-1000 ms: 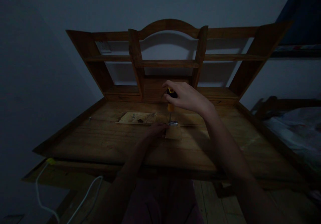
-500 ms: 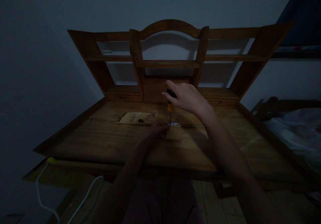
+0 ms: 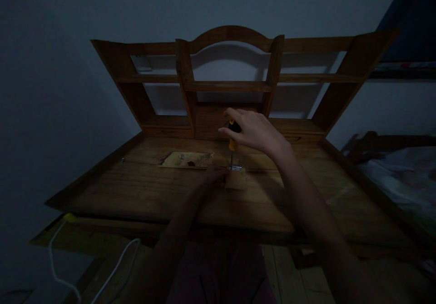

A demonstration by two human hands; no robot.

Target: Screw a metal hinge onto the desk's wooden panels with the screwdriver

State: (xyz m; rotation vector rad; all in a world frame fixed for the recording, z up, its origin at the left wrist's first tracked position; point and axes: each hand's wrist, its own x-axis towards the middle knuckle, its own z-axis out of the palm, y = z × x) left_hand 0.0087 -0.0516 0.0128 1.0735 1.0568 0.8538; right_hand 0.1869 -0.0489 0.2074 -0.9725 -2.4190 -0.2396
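Observation:
In the head view my right hand (image 3: 254,130) is closed round the yellow and black handle of a screwdriver (image 3: 233,145). The screwdriver stands upright, its tip down at a small metal hinge (image 3: 235,168). That hinge lies at the far edge of a small light wooden block (image 3: 235,180) on the desktop. My left hand (image 3: 215,176) rests low at the block's left side, fingers against its edge near the hinge. Dim light hides how firmly those fingers grip. Left of the block lies a longer pale piece of wood (image 3: 187,159) with small dark bits on it.
A wooden shelf unit (image 3: 228,87) rises along the desk's back against the wall. On the desktop (image 3: 136,190), a small screw-like piece (image 3: 123,160) stands at the left. A white cable (image 3: 54,267) hangs by the front left corner. Bedding (image 3: 405,181) lies at the right.
My right hand's fingers have shifted slightly round the screwdriver handle, which has turned and leans a touch differently. My left hand and the block stay in place.

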